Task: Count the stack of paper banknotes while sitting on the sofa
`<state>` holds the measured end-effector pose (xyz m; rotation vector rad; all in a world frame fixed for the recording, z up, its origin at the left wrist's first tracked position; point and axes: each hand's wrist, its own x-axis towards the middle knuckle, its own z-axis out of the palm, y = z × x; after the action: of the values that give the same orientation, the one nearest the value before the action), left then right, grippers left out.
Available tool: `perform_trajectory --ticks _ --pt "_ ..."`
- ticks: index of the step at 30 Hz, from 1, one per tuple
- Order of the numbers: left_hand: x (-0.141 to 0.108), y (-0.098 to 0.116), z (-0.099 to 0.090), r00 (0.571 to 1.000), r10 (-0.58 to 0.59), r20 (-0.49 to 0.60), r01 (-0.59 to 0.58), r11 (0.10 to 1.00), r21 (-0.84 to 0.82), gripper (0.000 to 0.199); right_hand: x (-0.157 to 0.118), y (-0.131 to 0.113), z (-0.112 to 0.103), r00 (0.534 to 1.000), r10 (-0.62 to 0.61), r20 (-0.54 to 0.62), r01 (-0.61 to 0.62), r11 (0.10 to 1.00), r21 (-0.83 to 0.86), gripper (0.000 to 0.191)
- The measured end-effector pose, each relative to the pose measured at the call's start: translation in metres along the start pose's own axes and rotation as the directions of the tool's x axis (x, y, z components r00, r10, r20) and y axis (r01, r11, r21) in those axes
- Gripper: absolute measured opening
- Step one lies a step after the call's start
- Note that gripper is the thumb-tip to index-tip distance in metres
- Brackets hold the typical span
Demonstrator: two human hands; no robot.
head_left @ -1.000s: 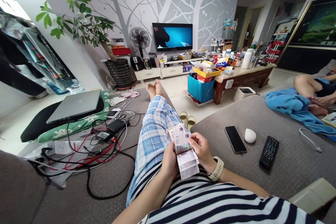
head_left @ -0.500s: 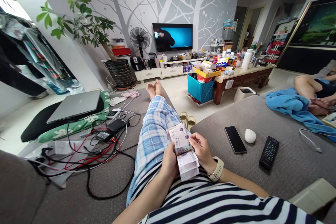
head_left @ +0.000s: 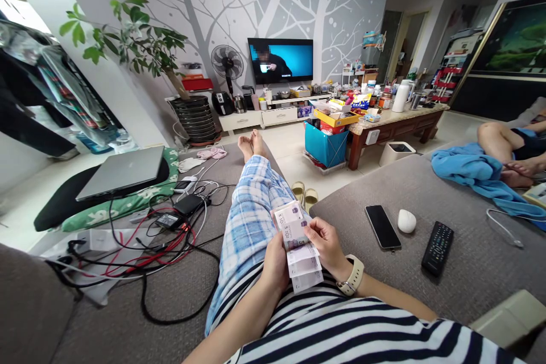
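Note:
A small stack of banknotes (head_left: pixel 294 233), pale purple and marked with a 5, lies over my lap, with several notes fanned down toward my striped shirt. My left hand (head_left: pixel 275 264) is closed round the stack's left side. At the right edge, my right hand (head_left: pixel 327 242) pinches a note between thumb and bent fingers. A cream watch (head_left: pixel 353 276) is on my right wrist. Beneath the notes are my blue plaid trousers (head_left: pixel 247 222). The palm side of my left hand is hidden.
On the grey sofa to the right are a phone (head_left: pixel 383 227), a white mouse (head_left: pixel 406 220) and a black remote (head_left: pixel 437 248). Tangled cables (head_left: pixel 170 239) and a closed laptop (head_left: pixel 123 172) lie left. Another person's legs (head_left: pixel 497 145) rest on the far right beside a blue cloth (head_left: pixel 467 165).
My right hand has shifted slightly left with its fingers on the notes, and the fanned lower notes have moved a little. My left hand stays in place. The television picture differs.

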<state>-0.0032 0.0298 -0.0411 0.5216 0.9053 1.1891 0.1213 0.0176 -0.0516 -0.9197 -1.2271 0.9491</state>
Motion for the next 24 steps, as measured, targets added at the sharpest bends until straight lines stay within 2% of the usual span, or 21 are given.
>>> perform_trajectory --ticks 4,8,15,17,20,22,24 --pt "0.0 -0.001 -0.002 0.999 0.025 0.042 -0.025 1.0 0.011 0.019 0.001 -0.002 0.0 1.0 -0.021 -0.004 0.021 1.0 -0.01 0.036" --pt "0.006 -0.006 -0.008 0.996 0.002 0.087 -0.001 1.0 -0.015 0.02 0.0 -0.003 0.0 1.0 -0.013 -0.006 0.013 1.0 0.018 0.039" --pt "0.01 -0.009 -0.01 0.999 0.009 0.036 -0.009 1.0 0.008 0.026 0.001 0.005 0.0 0.997 0.074 0.009 -0.074 0.991 0.11 0.044" --pt "0.009 -0.008 -0.011 0.997 0.018 0.072 -0.019 1.0 0.02 0.026 0.002 0.008 -0.001 0.996 0.086 -0.039 -0.083 0.994 0.067 0.037" --pt "0.01 -0.008 -0.015 0.992 0.039 0.124 -0.047 0.997 0.058 0.029 0.004 0.011 -0.003 0.99 0.039 -0.137 -0.056 0.991 -0.119 0.028" --pt "0.012 -0.01 -0.019 0.99 0.055 0.129 -0.065 0.995 0.074 0.032 0.004 0.013 -0.005 0.992 0.017 -0.129 -0.047 0.971 -0.234 0.044" --pt "0.016 -0.011 -0.023 0.991 0.05 0.121 -0.061 0.994 0.089 0.033 0.002 0.014 -0.005 0.999 0.033 -0.037 -0.042 0.96 -0.278 0.063"
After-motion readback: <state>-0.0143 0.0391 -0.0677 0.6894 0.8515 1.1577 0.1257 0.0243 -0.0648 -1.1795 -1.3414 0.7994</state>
